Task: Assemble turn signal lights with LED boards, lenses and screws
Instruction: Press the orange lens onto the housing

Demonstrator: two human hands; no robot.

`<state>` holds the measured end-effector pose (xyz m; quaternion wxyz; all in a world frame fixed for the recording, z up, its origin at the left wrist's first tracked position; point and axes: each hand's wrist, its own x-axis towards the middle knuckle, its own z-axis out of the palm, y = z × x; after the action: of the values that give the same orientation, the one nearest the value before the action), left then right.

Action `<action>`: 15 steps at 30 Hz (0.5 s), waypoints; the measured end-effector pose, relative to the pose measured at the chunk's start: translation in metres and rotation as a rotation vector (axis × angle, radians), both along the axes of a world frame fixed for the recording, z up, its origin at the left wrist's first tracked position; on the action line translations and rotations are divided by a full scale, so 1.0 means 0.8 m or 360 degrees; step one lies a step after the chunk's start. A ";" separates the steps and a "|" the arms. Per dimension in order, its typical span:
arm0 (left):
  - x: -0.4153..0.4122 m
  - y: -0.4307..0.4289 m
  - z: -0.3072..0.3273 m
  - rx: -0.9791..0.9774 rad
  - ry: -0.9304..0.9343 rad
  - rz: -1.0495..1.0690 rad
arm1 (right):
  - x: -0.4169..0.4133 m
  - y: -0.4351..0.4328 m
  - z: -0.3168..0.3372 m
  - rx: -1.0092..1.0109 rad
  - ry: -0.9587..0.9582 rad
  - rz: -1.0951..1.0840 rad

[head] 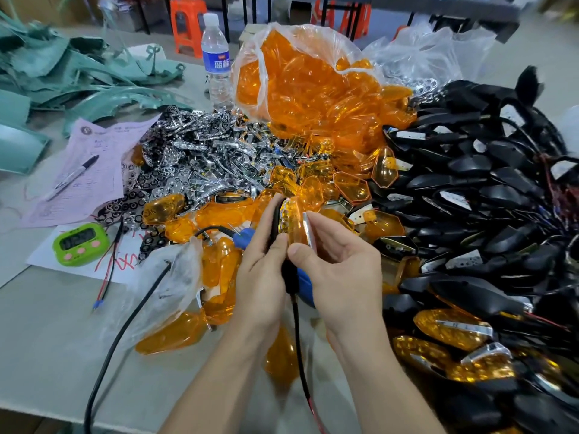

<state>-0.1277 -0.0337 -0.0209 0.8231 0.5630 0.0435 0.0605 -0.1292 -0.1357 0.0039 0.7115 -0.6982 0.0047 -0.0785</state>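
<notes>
– Table (47, 324) holds 3 heaps: black housings (488, 189), orange lenses (300, 89), chrome parts (200, 151). Where is the light (286, 213)?
– Near centre. Left hand (263, 277) grips its black shell (289, 275), right hand (341, 267) pinches the lens (296, 236). Light, stiff, probably slippery, I think; take the edges.

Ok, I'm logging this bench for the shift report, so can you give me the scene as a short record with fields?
left hand: grips black light by its stalk
right hand: pinches amber lens against the light
back centre: bag of lenses
middle left: chrome parts
right: housings, black
near right: lensed lights
left side: timer, pen, bottle
</notes>
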 end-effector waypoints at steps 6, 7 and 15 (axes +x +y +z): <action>-0.007 -0.005 0.005 -0.0495 0.0084 -0.0062 | -0.005 0.006 0.001 -0.0116 0.0019 -0.0068; -0.007 -0.005 0.007 -0.0490 0.0097 -0.0040 | -0.006 0.008 0.000 -0.0120 0.0016 -0.0079; -0.004 0.004 0.019 -0.0495 0.0098 -0.0104 | -0.013 0.013 0.005 -0.0294 -0.0085 -0.0129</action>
<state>-0.1305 -0.0306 -0.0059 0.9001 0.4315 0.0592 0.0088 -0.1397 -0.1256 0.0075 0.6402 -0.7578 0.0066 -0.1261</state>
